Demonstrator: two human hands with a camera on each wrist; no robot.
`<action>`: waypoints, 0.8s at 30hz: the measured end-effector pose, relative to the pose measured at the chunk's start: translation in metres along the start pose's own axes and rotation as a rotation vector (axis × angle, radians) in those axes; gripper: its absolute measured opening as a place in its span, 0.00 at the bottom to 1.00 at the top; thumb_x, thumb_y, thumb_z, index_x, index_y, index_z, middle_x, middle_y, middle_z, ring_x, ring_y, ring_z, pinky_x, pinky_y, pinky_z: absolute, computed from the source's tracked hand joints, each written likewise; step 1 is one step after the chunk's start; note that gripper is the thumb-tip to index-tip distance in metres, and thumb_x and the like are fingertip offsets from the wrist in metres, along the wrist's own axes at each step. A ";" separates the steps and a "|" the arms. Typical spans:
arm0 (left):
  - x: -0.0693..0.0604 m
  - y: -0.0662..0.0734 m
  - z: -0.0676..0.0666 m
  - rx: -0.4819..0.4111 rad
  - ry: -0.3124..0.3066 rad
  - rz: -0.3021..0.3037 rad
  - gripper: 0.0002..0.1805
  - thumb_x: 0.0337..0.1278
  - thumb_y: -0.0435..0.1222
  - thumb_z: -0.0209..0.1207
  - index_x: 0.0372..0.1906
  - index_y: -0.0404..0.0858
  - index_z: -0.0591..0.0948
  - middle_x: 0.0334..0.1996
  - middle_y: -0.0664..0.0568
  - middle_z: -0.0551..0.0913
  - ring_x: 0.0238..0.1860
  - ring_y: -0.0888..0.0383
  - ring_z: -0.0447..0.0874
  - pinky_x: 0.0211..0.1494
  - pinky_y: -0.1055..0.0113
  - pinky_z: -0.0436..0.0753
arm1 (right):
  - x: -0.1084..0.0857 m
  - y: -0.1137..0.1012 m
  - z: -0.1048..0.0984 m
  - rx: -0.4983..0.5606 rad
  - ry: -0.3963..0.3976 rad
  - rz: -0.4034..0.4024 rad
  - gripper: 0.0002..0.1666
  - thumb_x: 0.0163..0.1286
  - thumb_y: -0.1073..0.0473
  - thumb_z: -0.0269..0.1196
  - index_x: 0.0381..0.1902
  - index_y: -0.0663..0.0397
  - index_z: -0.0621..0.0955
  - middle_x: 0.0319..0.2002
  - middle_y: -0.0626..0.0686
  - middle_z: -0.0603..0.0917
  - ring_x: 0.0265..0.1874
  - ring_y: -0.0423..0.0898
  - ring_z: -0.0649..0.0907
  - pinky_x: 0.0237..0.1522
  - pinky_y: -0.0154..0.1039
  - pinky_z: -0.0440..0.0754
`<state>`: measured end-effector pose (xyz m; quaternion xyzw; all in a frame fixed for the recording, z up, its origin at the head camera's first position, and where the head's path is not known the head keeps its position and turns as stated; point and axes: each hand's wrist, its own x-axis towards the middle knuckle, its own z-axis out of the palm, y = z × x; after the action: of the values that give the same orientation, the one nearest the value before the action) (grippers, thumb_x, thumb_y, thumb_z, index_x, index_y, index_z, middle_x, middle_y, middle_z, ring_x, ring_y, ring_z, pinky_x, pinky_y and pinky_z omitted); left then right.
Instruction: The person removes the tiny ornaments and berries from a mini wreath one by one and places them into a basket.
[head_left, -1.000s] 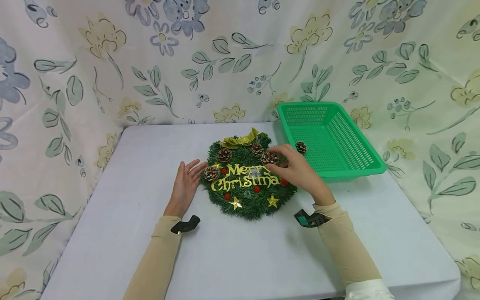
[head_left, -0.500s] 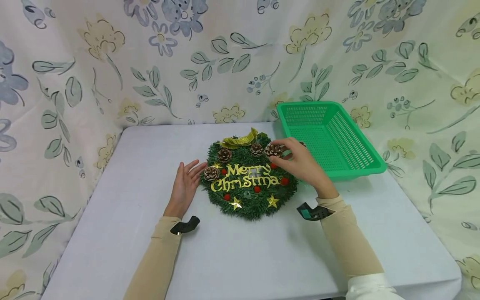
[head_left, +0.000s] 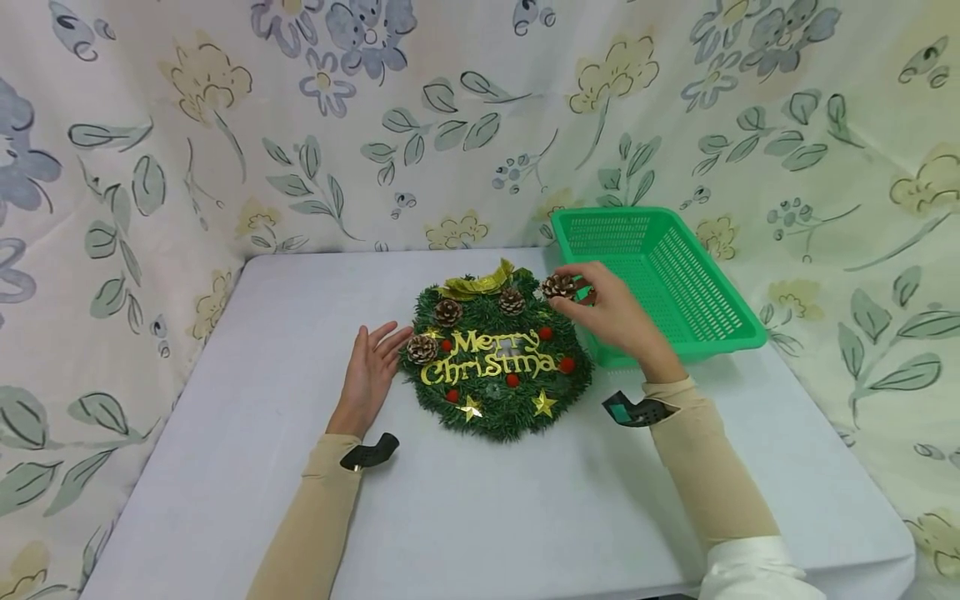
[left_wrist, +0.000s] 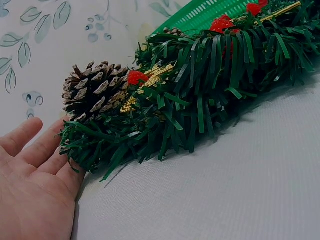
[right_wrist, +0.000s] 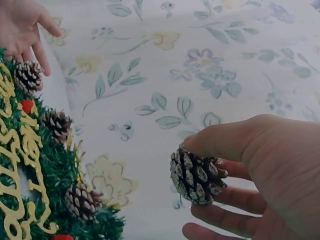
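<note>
A green tinsel wreath (head_left: 502, 417) lies on the table with gold "Merry Christma" lettering (head_left: 491, 364), red balls and gold stars. Pine cones sit on it at the left (head_left: 422, 350), upper left (head_left: 448, 312) and top (head_left: 512, 302). My right hand (head_left: 617, 315) pinches another pine cone (right_wrist: 195, 175) between thumb and fingers, raised off the wreath's upper right, near the basket. At the wreath's left edge rests my left hand (head_left: 369, 372), palm turned up and fingers extended; in the left wrist view its fingertips (left_wrist: 62, 157) touch the tinsel.
A green plastic basket (head_left: 720, 329) stands at the back right, close to the wreath. A gold bow (head_left: 476, 285) tops the wreath. Behind the white-covered table (head_left: 480, 517) hangs a floral curtain (head_left: 300, 125).
My right hand has lifted the pine cone from the wreath's upper right and carried it up and right toward the basket. My left hand has stayed in place.
</note>
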<state>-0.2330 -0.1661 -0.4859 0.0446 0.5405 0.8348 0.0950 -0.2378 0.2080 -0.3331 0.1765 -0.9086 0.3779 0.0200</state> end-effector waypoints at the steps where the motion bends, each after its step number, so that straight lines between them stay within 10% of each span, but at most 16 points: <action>1: 0.000 0.000 0.000 0.000 0.000 0.001 0.45 0.77 0.65 0.29 0.81 0.37 0.50 0.79 0.38 0.59 0.81 0.50 0.54 0.86 0.54 0.40 | 0.001 0.001 -0.001 0.006 0.003 0.002 0.29 0.74 0.50 0.64 0.69 0.53 0.74 0.58 0.58 0.76 0.53 0.52 0.80 0.51 0.49 0.81; 24: -0.002 0.002 0.000 -0.014 -0.010 0.011 0.43 0.78 0.63 0.28 0.81 0.37 0.49 0.79 0.38 0.59 0.81 0.50 0.54 0.86 0.54 0.41 | 0.016 0.010 -0.034 0.008 0.059 0.121 0.29 0.74 0.48 0.64 0.68 0.50 0.75 0.63 0.58 0.74 0.60 0.58 0.78 0.54 0.57 0.81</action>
<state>-0.2316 -0.1667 -0.4841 0.0513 0.5339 0.8388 0.0934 -0.2591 0.2337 -0.3127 0.1101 -0.9151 0.3873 0.0230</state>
